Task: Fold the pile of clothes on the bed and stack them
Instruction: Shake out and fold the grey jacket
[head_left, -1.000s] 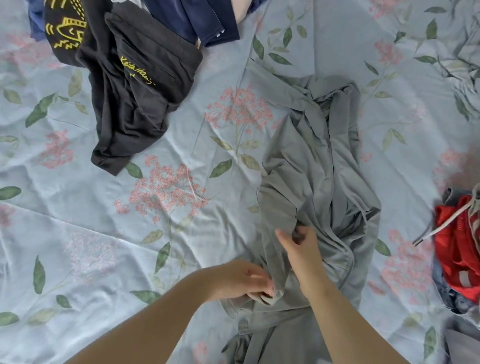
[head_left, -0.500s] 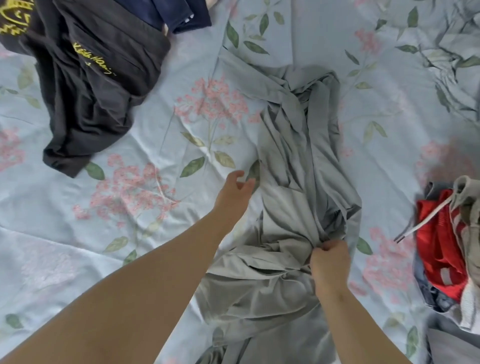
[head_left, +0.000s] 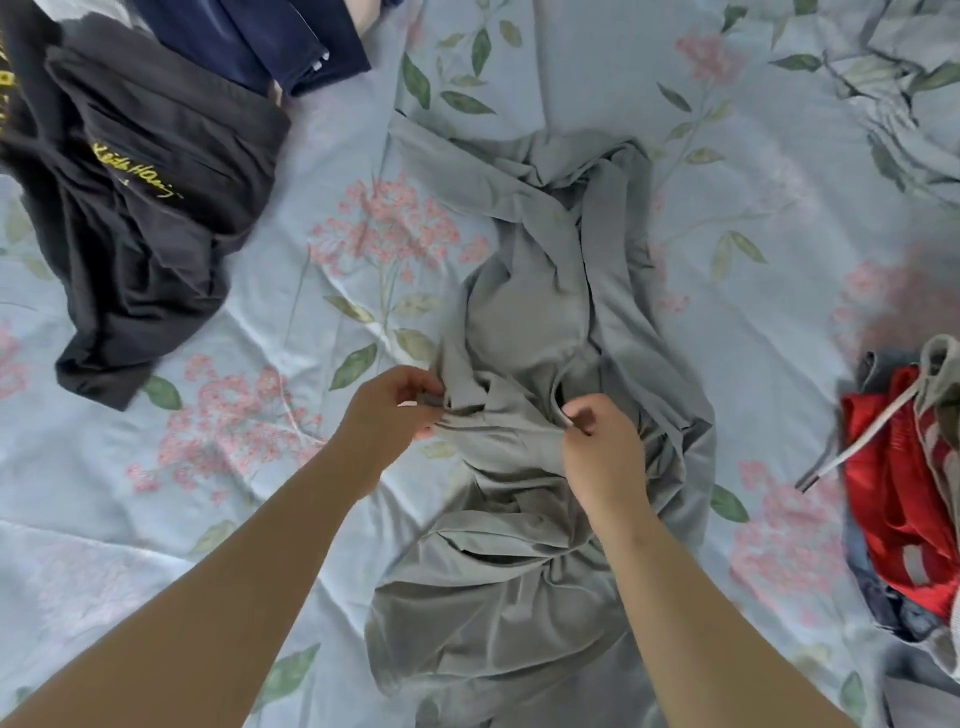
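Bedsheet (head_left: 571, 62) (blue, floral) lies rumpled under grey garment (head_left: 524, 312).

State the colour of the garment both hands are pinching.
The garment is plain grey; head view shows it.

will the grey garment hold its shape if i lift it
Probably floppy: the grey garment lies in soft bunched folds. It looks thin, so likely light. Pinched only by the left hand and right hand, the rest would likely sag.
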